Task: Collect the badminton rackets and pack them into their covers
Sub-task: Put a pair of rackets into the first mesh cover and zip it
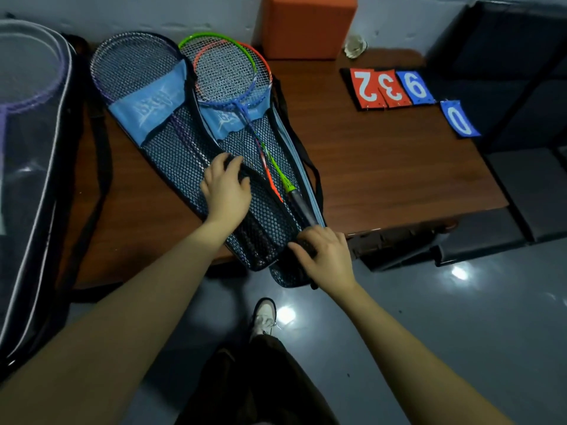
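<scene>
Nearest to the camera, the right hand grips the dark handle end of the rackets at the front edge of the brown wooden worktop, its fingers curled round the grip where the narrow end of the blue and black mesh racket cover hangs a little over this edge. Just behind it, the left hand rests on the mesh, its fingers bent and pressing on the black rim of the opening; whether they pinch the rim I cannot tell.

I judge the task about half done. The green, orange and blue rackets lie in this cover with their heads still outside the blue fabric part, so the cover is not yet closed. Beside it, toward the left edge, a second mesh cover holds a purple racket, also with its head out.

Toward the right edge the worktop is bare up to the red and blue number cards, which gives room for sliding. An orange block stands at the back edge.
</scene>
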`<state>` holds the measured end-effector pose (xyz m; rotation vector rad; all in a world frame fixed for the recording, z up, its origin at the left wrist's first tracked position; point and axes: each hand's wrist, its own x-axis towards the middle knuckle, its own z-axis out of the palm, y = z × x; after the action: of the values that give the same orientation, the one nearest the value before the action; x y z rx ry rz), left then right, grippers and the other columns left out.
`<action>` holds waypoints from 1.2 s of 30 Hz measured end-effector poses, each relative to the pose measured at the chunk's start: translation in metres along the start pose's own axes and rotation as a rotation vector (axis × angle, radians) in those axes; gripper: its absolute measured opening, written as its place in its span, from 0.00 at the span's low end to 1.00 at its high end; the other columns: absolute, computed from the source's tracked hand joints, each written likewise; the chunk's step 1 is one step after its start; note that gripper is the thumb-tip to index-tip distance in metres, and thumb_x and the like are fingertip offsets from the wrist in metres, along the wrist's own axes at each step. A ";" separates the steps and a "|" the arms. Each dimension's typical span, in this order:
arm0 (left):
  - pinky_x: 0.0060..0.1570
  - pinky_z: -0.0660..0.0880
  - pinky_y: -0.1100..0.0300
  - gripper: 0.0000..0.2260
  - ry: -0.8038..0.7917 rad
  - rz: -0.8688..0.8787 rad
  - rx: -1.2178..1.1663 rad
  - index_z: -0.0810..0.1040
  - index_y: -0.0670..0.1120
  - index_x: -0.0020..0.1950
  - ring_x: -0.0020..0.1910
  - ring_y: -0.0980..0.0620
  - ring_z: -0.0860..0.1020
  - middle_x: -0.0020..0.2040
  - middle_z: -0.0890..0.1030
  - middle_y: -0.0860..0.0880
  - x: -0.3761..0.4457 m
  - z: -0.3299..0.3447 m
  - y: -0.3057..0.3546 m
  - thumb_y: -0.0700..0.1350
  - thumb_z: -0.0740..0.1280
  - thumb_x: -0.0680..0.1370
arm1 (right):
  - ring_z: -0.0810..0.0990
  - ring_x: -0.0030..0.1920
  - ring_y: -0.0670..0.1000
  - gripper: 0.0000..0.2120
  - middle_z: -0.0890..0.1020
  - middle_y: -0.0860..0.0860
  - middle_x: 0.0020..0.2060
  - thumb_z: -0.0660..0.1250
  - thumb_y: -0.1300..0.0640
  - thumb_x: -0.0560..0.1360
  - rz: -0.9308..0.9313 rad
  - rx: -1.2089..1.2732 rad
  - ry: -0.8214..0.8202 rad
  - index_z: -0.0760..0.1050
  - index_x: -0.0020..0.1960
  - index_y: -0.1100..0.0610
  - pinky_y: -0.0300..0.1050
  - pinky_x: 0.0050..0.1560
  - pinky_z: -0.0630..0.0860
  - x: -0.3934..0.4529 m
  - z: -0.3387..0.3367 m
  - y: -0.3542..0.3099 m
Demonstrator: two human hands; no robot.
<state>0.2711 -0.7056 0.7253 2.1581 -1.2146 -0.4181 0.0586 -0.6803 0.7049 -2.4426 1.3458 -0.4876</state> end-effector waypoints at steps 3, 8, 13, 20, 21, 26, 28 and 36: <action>0.67 0.54 0.43 0.25 -0.022 -0.145 0.049 0.59 0.45 0.72 0.70 0.38 0.56 0.72 0.57 0.40 -0.019 -0.006 -0.010 0.49 0.62 0.78 | 0.76 0.49 0.53 0.20 0.79 0.50 0.47 0.56 0.40 0.75 0.046 0.012 -0.024 0.76 0.52 0.55 0.45 0.45 0.62 0.015 0.002 -0.008; 0.67 0.60 0.45 0.29 -0.115 -0.342 -0.016 0.56 0.43 0.73 0.67 0.37 0.63 0.70 0.59 0.38 -0.043 -0.005 -0.035 0.51 0.64 0.77 | 0.75 0.56 0.58 0.24 0.77 0.56 0.56 0.61 0.50 0.78 -0.037 -0.012 -0.101 0.64 0.71 0.54 0.53 0.53 0.67 0.055 0.011 -0.020; 0.64 0.65 0.45 0.30 0.009 -0.385 -0.185 0.60 0.39 0.71 0.65 0.38 0.66 0.67 0.65 0.37 -0.052 -0.001 -0.039 0.47 0.68 0.74 | 0.73 0.55 0.59 0.25 0.74 0.57 0.56 0.59 0.52 0.78 -0.174 -0.119 -0.211 0.59 0.74 0.51 0.55 0.55 0.65 0.103 0.022 -0.031; 0.64 0.59 0.61 0.33 0.022 -0.388 -0.359 0.54 0.39 0.73 0.67 0.42 0.63 0.68 0.61 0.38 -0.037 -0.001 -0.041 0.42 0.69 0.74 | 0.74 0.50 0.60 0.26 0.73 0.54 0.56 0.58 0.60 0.77 -0.267 -0.090 -0.323 0.59 0.73 0.49 0.52 0.52 0.62 0.135 0.038 -0.046; 0.64 0.58 0.62 0.33 0.019 -0.365 -0.364 0.54 0.40 0.74 0.68 0.43 0.63 0.68 0.61 0.38 -0.035 -0.002 -0.040 0.41 0.68 0.74 | 0.74 0.51 0.59 0.26 0.73 0.53 0.56 0.58 0.60 0.77 -0.288 -0.067 -0.315 0.59 0.73 0.49 0.51 0.51 0.62 0.135 0.039 -0.047; 0.65 0.68 0.48 0.31 0.049 -0.311 -0.329 0.57 0.44 0.73 0.63 0.43 0.69 0.67 0.64 0.42 -0.041 -0.006 -0.046 0.37 0.67 0.74 | 0.75 0.50 0.52 0.24 0.76 0.51 0.54 0.60 0.60 0.78 -0.303 0.228 -0.255 0.62 0.72 0.51 0.48 0.51 0.66 0.115 0.037 -0.051; 0.65 0.65 0.56 0.29 0.059 -0.298 -0.302 0.58 0.44 0.72 0.63 0.47 0.68 0.65 0.66 0.43 -0.050 -0.007 -0.052 0.38 0.66 0.74 | 0.76 0.52 0.52 0.23 0.77 0.51 0.54 0.61 0.60 0.77 -0.296 0.272 -0.252 0.64 0.71 0.51 0.49 0.53 0.67 0.106 0.041 -0.052; 0.66 0.58 0.61 0.29 0.069 -0.410 -0.270 0.56 0.41 0.73 0.70 0.46 0.61 0.72 0.57 0.42 -0.026 0.000 -0.054 0.43 0.66 0.76 | 0.76 0.43 0.56 0.20 0.76 0.54 0.47 0.61 0.61 0.77 -0.211 0.124 -0.179 0.69 0.68 0.51 0.49 0.45 0.67 0.138 0.059 -0.050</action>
<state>0.2927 -0.6629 0.6898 2.1553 -0.6303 -0.6346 0.1906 -0.7666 0.6930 -2.4699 0.9644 -0.3778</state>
